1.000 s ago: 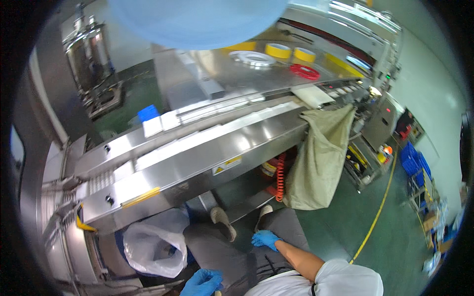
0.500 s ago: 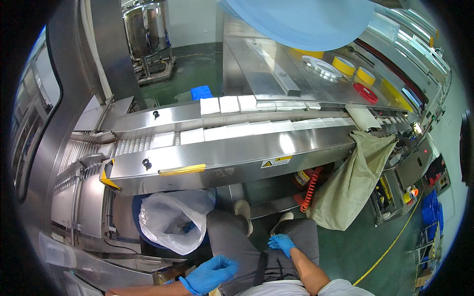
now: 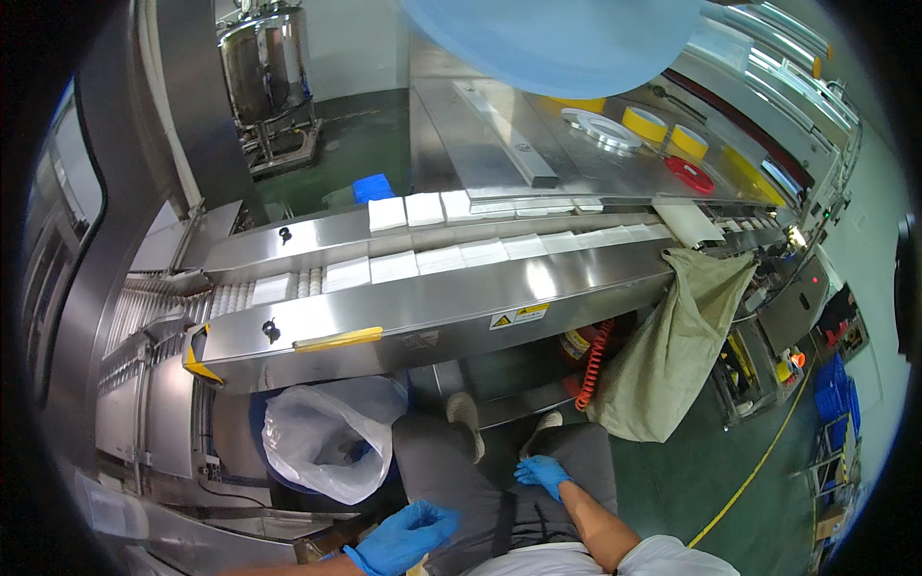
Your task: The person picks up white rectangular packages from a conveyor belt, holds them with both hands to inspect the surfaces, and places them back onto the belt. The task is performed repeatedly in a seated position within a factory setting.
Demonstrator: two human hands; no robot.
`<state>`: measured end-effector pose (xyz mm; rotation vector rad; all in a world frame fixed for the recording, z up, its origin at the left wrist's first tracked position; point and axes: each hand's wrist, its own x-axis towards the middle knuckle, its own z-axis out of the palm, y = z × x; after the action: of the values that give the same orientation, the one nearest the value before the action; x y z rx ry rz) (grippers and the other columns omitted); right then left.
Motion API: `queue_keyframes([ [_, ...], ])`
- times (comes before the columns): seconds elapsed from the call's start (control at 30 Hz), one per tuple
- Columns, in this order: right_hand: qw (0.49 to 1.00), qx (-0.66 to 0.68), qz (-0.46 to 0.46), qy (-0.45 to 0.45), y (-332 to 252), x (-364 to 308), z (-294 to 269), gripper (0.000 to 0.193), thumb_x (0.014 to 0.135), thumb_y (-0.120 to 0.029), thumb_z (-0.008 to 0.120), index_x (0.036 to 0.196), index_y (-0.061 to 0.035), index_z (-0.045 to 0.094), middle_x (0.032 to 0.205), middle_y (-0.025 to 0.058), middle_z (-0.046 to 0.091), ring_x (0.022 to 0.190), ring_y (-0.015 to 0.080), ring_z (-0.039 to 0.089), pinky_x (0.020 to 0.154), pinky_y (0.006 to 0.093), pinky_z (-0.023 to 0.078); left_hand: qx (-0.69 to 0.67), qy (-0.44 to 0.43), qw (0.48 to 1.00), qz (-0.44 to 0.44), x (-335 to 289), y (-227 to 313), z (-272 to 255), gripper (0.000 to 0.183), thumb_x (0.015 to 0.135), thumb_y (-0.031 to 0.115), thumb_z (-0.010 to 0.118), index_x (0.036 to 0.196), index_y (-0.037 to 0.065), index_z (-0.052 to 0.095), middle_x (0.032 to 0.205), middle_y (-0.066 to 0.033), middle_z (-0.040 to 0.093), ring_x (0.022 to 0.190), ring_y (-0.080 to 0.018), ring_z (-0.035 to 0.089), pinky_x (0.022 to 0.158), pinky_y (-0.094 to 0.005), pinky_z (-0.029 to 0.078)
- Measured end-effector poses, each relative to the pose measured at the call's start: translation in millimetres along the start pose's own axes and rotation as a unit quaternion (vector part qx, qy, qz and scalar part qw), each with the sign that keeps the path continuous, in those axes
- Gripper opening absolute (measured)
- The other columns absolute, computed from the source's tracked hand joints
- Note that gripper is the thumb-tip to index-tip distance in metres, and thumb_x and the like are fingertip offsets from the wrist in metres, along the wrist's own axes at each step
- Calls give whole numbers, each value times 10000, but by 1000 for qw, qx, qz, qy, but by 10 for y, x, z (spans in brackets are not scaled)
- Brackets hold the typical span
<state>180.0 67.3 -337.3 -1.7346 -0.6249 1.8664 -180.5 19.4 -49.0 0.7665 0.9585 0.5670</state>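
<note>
My left hand (image 3: 408, 534), in a blue glove, hovers beside my left thigh with its fingers curled together; nothing shows in them. My right hand (image 3: 544, 475), gloved in blue too, rests on my right thigh, its fingers loosely stretched and holding nothing. Ahead of my knees runs a steel conveyor (image 3: 432, 307). A row of flat white packets (image 3: 394, 267) lies along its channel, the leftmost packet (image 3: 274, 289) on white rollers (image 3: 230, 300). Behind them, more white packets (image 3: 424, 208) line the far ledge. Neither hand touches the packets.
A bin with a clear plastic liner (image 3: 331, 432) stands under the conveyor at left. An olive cloth (image 3: 672, 355) hangs at right, beside a coiled red hose (image 3: 594, 365). Tape rolls (image 3: 644, 123) sit on the steel table (image 3: 447, 144). A round blue shape (image 3: 557, 38) overhangs the top.
The view has shifted slightly, so the scene sits further left. Packets in the near channel have slid a little left along the rollers. Both hands stay almost where they were.
</note>
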Motion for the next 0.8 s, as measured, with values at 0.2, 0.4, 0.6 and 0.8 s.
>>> queue_keyframes([
  [0.2,1000,-13,-8,-5,16,11,-32,348,1006,-248,484,1138,55,592,1065,179,681,901,259,665,827,332,539,27,0,1000,6,9,1,2,273,947,203,651,1133,13,589,888,-15,607,752,-91,571,679,-239,484],
  [0.4,1000,-17,-6,0,11,10,-32,337,1011,-244,475,1121,49,597,1049,178,681,880,248,665,794,333,548,23,10,999,-25,-20,71,34,247,949,180,640,1125,11,597,906,-18,612,765,-93,577,681,-240,488],
  [0.6,1000,-17,-13,-7,26,21,-41,335,1030,-272,463,1080,29,601,1014,169,682,853,221,670,800,320,556,21,6,1000,-15,-18,63,30,238,948,179,640,1118,18,598,906,-15,611,767,-93,576,690,-243,486],
  [0.8,1000,4,-7,-16,42,38,-68,319,1022,-255,471,1083,27,606,1006,169,687,848,224,676,800,323,562,35,1,999,-20,-21,71,21,229,947,194,647,1103,35,601,911,-10,614,768,-93,579,690,-238,478],
])
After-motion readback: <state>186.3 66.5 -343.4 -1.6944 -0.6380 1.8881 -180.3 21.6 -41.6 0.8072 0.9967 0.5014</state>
